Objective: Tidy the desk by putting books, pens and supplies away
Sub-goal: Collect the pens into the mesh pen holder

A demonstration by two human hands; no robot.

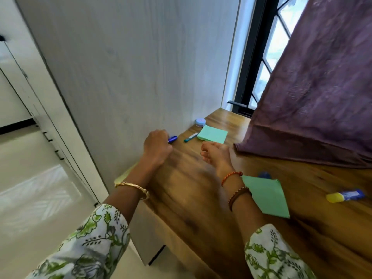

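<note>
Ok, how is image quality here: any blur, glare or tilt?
Head view: strongly tilted, wide-angle bent edges; right hand motion-blurred, left hand sharper, its grip round a blue pen; bright window washed out; glare on floor.

Blue pen in a hand, tip projecting toward the wall. Teal pen flat on desk, beside green note pad. Green sheet flat at near edge. Glue stick on its side, yellow cap left.
</note>
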